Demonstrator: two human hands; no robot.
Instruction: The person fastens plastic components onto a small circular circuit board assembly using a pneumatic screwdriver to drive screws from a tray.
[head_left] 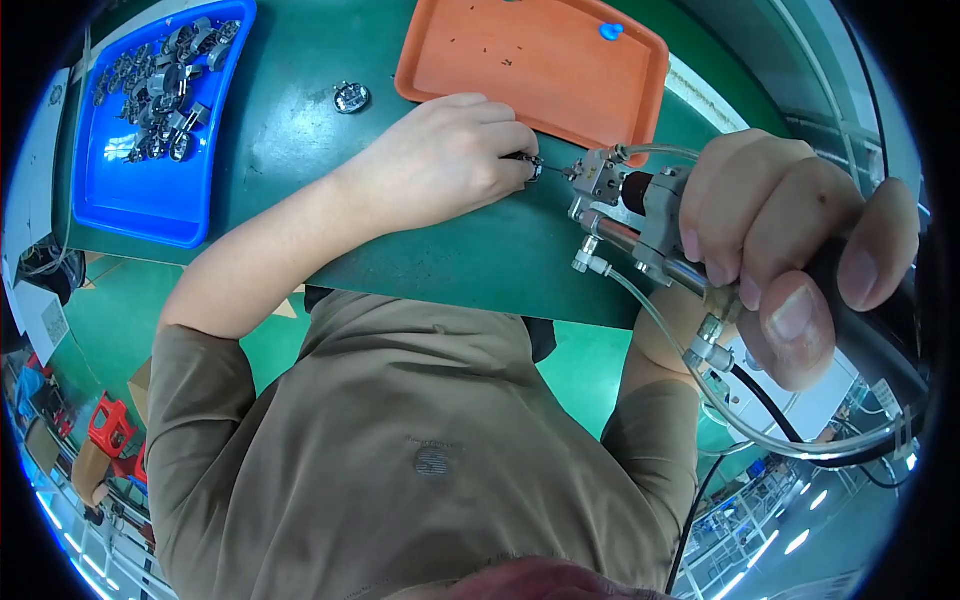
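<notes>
My left hand [450,160] rests on the green table with its fingers closed on a small metal part [536,170]; the fingers hide most of it. My right hand [780,240] is wrapped round a pneumatic dispensing valve [600,182], a metal block with a dark grip, clear hoses and a thin needle. The needle points left at the small metal part, its tip at or very near it; whether they touch I cannot tell. A similar round metal part [351,97] lies by itself on the table beyond my left forearm.
A blue tray [145,222] at the left carries many grey metal parts. At the back, an orange tray [470,60] holds a blue piece [611,32] and dark specks. A clear hose [745,425] and dark cables trail at the right. The table's front edge is close to my body.
</notes>
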